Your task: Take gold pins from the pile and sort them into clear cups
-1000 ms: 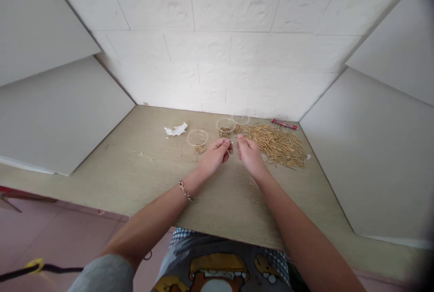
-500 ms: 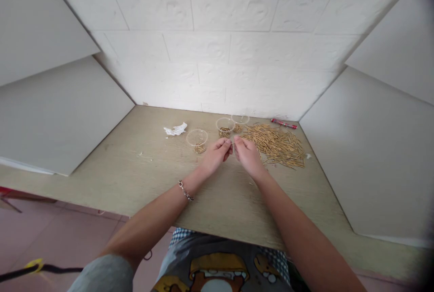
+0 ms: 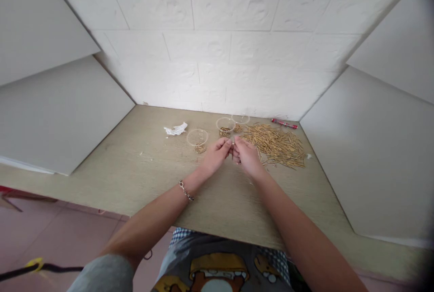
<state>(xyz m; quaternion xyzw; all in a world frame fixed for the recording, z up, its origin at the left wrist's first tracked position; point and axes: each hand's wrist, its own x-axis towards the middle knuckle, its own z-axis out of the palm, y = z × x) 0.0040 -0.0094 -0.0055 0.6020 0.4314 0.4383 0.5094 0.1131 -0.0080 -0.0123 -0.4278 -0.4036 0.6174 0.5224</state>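
Held near the middle of the frame, just above the tabletop (image 3: 142,188): a small thin piece (image 3: 233,144), too tiny to make out fully. Pinched there between thumb and forefinger of the left hand (image 3: 217,153), with the other fingers curled in. Drawn to a matching pinch on the piece's right side, the right hand (image 3: 247,153), close against the left at the fingertips; hidden, anything inside that grip. Just above the hands, the middle clear cup (image 3: 225,124) with gold-coloured parts inside, and behind it to the right, the rear clear cup (image 3: 240,116). Left of the hands, the left clear cup (image 3: 197,137), also with gold-coloured parts. Spread right of the hands, a loose pile of gold-coloured pins (image 3: 276,145), with a red tube (image 3: 284,123) lying just above. Farther left, crumpled white paper (image 3: 175,129). Around the left wrist, a chain bracelet (image 3: 186,190). Across the top, a white wall (image 3: 233,9); toward both sides, grey panels (image 3: 61,111).
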